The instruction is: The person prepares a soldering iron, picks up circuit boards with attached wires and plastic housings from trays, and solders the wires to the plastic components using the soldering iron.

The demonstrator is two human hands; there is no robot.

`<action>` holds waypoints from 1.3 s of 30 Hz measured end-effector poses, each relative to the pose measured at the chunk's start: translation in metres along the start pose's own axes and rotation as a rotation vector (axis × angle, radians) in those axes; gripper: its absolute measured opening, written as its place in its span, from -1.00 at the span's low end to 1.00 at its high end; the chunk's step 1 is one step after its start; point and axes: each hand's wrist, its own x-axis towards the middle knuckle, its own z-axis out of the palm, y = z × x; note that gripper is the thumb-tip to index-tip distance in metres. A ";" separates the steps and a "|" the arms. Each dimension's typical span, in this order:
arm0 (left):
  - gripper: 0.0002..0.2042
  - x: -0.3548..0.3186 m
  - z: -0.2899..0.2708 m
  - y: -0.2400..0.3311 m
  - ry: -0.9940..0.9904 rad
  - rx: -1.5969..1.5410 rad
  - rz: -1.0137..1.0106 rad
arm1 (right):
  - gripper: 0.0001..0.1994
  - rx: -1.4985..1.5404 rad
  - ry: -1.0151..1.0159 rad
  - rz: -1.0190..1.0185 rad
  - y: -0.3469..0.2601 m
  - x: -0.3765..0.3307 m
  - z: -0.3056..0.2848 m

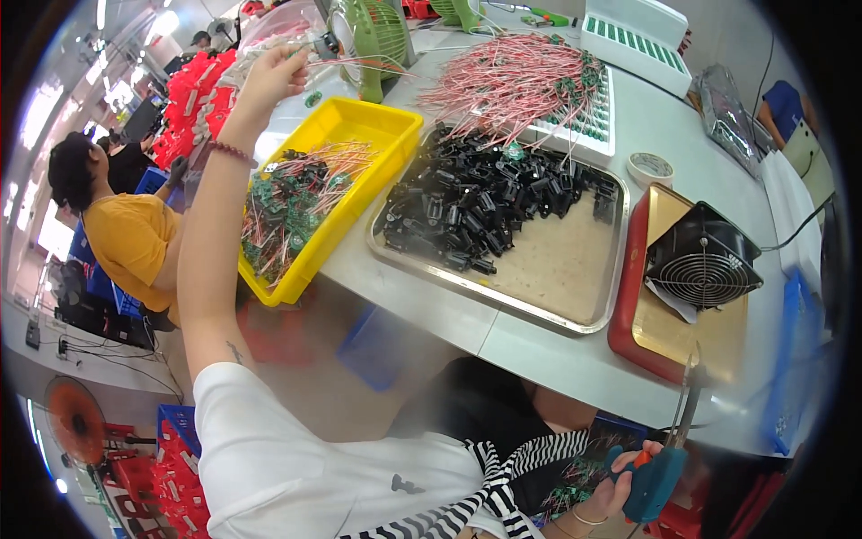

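My left hand (277, 79) is raised at the far left, beside a green fan. Its fingers are pinched on thin pale and red wires (355, 63) that stretch out to the right. A small green circuit board (312, 99) shows just below that hand. At the lower right, my right hand (618, 481) is wrapped round a teal soldering gun (654, 483) with an orange trigger and a long metal tip pointing up. Between the hands stand a yellow bin (305, 269) of wired green boards and a metal tray (561, 310) of black plastic housings.
A heap of red-and-white wires with green boards (512, 85) lies behind the tray on a white rack. A green fan (368, 40), a tape roll (650, 168) and a black fan (705, 260) on a red-and-gold box stand around. A person in yellow (130, 238) works at left.
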 end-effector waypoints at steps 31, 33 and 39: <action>-0.81 -0.069 0.056 -0.058 -0.475 1.154 -0.084 | -0.37 -0.128 0.005 0.032 -0.003 -0.010 -0.022; -0.82 -0.063 0.053 -0.053 -0.417 1.161 -0.083 | -0.37 -0.120 -0.020 0.035 -0.002 -0.010 -0.023; -0.78 -0.054 0.074 -0.012 -0.174 0.981 0.218 | -0.38 -0.194 0.026 -0.004 -0.014 -0.008 -0.016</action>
